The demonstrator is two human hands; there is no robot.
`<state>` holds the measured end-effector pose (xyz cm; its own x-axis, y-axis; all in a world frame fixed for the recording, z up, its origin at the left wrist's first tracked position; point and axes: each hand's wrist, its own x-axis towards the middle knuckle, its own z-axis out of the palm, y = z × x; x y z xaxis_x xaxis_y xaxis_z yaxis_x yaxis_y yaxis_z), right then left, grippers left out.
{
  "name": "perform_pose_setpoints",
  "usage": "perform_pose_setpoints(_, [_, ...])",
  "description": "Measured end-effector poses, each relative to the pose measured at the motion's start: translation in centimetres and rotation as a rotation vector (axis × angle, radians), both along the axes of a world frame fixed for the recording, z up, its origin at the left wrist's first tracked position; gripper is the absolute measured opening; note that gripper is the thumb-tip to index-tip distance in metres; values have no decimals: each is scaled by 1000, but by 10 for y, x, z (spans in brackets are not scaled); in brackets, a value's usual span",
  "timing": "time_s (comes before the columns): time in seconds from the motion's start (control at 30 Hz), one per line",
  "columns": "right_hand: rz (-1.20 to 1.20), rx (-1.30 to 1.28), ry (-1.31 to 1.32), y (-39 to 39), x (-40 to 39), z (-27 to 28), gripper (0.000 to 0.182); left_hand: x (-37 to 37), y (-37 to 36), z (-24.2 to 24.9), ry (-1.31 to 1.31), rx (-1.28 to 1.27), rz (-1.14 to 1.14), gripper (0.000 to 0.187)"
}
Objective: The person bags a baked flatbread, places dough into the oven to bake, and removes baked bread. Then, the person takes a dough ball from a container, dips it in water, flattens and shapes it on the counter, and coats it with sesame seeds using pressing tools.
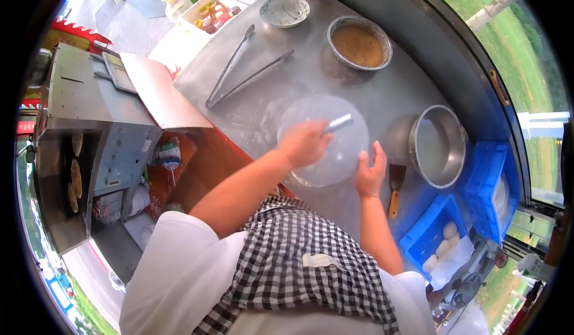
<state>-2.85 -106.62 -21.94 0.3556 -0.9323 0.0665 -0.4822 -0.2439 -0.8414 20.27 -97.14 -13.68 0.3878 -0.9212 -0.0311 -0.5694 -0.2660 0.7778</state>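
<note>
A thin, pale, translucent round sheet [326,166] lies on the steel worktop [263,99] in front of me. Over its upper left part, my left hand [306,143] is closed around a short silver metal rod [339,123], whose end sticks out to the right. Motion blurs that hand a little, and its fingers cover the rest of the rod. My right hand [371,172] is at the sheet's right edge, fingers apart and holding nothing. A wide scraper with a wooden handle [394,203] lies just right of it.
Metal tongs [224,75], a floury bowl [284,11] and a bowl of brown crumbly filling [359,45] stand farther back. On the right are a metal basin [439,146] and blue crates [421,230], one with dough balls [447,239]. An oven [95,131] holds flatbreads at left.
</note>
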Motion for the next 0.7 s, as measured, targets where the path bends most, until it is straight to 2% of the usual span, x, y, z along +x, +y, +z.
perform_pose_setpoints(0.03, [-23, 6, -58, -3, -1, -1, 50, 18, -5, 19, 40, -55, 7, 18])
perform_pose_setpoints(0.13, [-54, 32, -213, -5, -1, 11, 47, 67, -5, 61, -56, -216, 141, 20])
perform_pose_setpoints(0.17, [-99, 116, -368, -7, -1, 2, 45, 86, -4, 68, -84, -236, 159, 21])
perform_pose_setpoints(0.2, [-87, 97, -293, -7, 1, 6, 45, 108, -2, 60, 7, -271, 159, 22])
perform_pose_setpoints(0.23, [-76, 85, -216, -6, 5, 13, 44, 127, 1, 64, -5, -194, 204, 22])
perform_pose_setpoints(0.3, [-38, 100, -98, -6, 9, 6, 43, 156, 5, 61, -132, -183, 308, 21])
perform_pose_setpoints(0.4, [12, 76, 199, -1, 17, 4, 46, 205, 12, 25, -229, -90, 451, 27])
perform_pose_setpoints(0.5, [39, 64, 325, -2, 25, -1, 50, 237, 22, -4, -313, -46, 510, 31])
perform_pose_setpoints(0.7, [103, 69, 655, -13, 43, 6, 55, 270, 34, -43, -319, 22, 529, 36])
